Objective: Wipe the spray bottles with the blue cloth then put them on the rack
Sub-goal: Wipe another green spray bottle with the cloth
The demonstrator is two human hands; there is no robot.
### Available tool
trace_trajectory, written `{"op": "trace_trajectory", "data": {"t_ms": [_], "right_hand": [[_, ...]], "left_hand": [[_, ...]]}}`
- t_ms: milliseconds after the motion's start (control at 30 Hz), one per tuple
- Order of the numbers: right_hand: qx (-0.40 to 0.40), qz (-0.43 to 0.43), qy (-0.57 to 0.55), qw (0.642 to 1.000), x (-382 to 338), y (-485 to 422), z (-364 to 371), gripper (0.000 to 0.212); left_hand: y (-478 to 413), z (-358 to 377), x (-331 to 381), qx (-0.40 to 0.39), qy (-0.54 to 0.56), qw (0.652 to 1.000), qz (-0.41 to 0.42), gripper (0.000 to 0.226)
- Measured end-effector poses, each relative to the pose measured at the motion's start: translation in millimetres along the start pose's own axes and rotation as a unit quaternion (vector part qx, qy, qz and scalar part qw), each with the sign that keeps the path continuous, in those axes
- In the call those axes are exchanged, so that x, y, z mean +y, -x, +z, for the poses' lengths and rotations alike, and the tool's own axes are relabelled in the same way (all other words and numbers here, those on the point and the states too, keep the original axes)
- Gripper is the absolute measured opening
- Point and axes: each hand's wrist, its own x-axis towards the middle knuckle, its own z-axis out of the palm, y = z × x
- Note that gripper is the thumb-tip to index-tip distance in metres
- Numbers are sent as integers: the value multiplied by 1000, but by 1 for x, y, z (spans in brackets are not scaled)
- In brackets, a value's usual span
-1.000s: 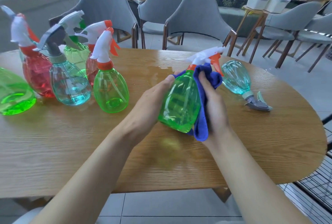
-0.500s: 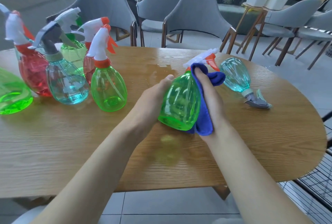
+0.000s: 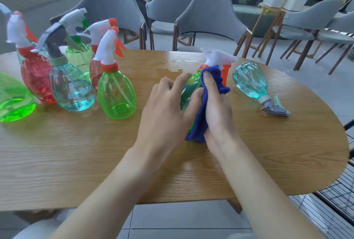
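Observation:
A green spray bottle with a white and orange trigger head is held over the middle of the wooden table. My left hand grips its body from the left and hides most of it. My right hand presses the blue cloth against the bottle's right side, fingers closed around the cloth near the neck. A teal bottle lies on its side to the right. Several more bottles stand at the left, among them a green one and a teal one.
Grey chairs stand behind the table. A black wire rack shows at the lower right edge, beside the table's rounded end. A small wet patch lies on the table behind the held bottle.
My left hand has shifted over the front of the green bottle, now covering most of it. My right hand with the cloth has slid up towards the bottle's neck.

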Motion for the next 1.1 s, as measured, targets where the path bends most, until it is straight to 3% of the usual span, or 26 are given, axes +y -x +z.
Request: {"op": "trace_trajectory", "data": {"t_ms": [133, 233, 333, 433, 500, 567, 600, 633, 700, 833, 933, 1033, 1100], "right_hand": [[6, -13, 18, 1000, 4, -4, 3, 26], [5, -3, -9, 1000, 0, -4, 0, 23], [-22, 35, -57, 998, -3, -3, -4, 48], [-34, 57, -79, 995, -9, -1, -4, 38], [-47, 56, -62, 995, -16, 5, -6, 27], [-37, 88, -93, 991, -28, 23, -13, 40], [-19, 102, -118, 988, -32, 36, -15, 41], [-2, 118, -116, 986, -32, 37, -18, 35], [-66, 121, -118, 983, -16, 26, -26, 22], [14, 66, -87, 994, -7, -2, -8, 34], [83, 3, -63, 995, -2, -12, -16, 40], [132, -19, -25, 991, -4, -14, -16, 27], [123, -13, -24, 992, -4, -10, -11, 24]], "left_hand": [[1, 1, -2, -15, 36, 999, -36, 49], [-2, -4, -4, -64, 182, 977, -95, 30], [-6, -12, -2, -93, 315, 932, -150, 25], [-10, -16, -1, -151, 400, 885, -186, 35], [-9, -15, 0, -182, 476, 830, -226, 36], [-10, -14, 0, -199, 548, 765, -273, 35], [-12, -13, 0, -206, 554, 756, -281, 36], [-13, -13, 0, -213, 535, 765, -288, 37], [-15, -14, -3, -204, 454, 810, -311, 41], [-20, -15, -11, -120, 311, 904, -268, 47], [-20, -20, -12, -125, 274, 934, -190, 42], [-14, -17, -8, -161, 197, 963, -92, 30], [-8, -10, -5, -183, 147, 970, -55, 39]]}}
